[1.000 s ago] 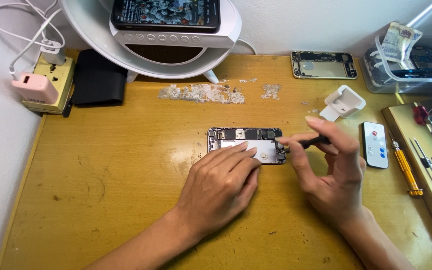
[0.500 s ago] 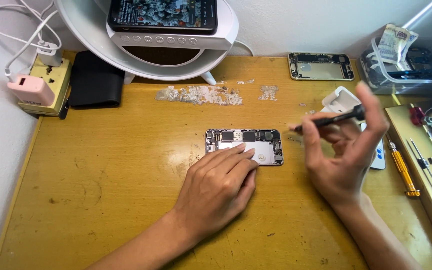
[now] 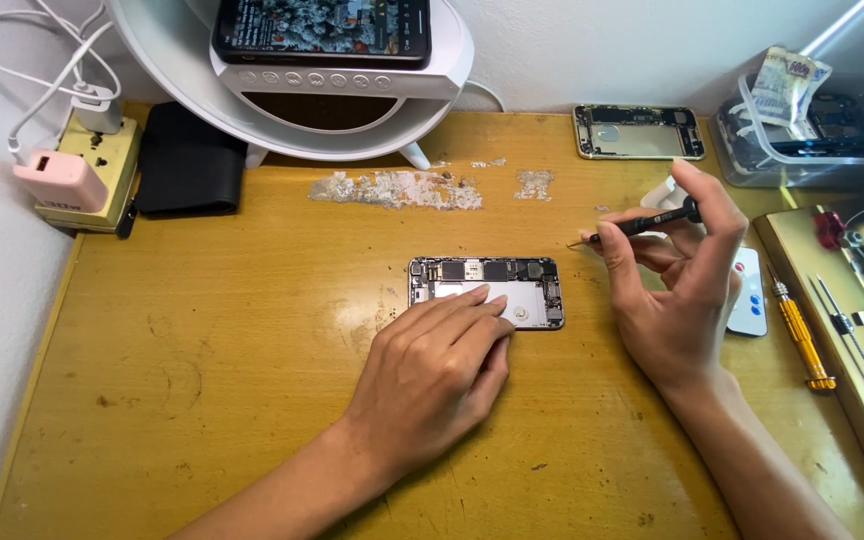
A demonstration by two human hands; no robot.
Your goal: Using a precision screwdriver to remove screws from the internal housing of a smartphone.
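Note:
An opened phone body (image 3: 497, 285) with its circuit parts exposed lies flat in the middle of the wooden desk (image 3: 212, 400). My left hand (image 3: 432, 370) rests on the desk with its fingertips pressing the phone's lower left part. My right hand (image 3: 677, 290) is raised to the right of the phone and pinches a thin black screwdriver (image 3: 637, 225), whose tip points left, clear of the phone.
A second empty phone shell (image 3: 640, 132) lies at the back. A white round stand (image 3: 342, 85) holds a lit phone. A power strip (image 3: 77, 175), a black wallet (image 3: 190, 165), a yellow-handled screwdriver (image 3: 802, 335) and a clear box (image 3: 812, 120) sit around the edges.
My right hand has lifted the screwdriver off the phone's right end and drawn it up and to the right. My left hand has stayed on the phone.

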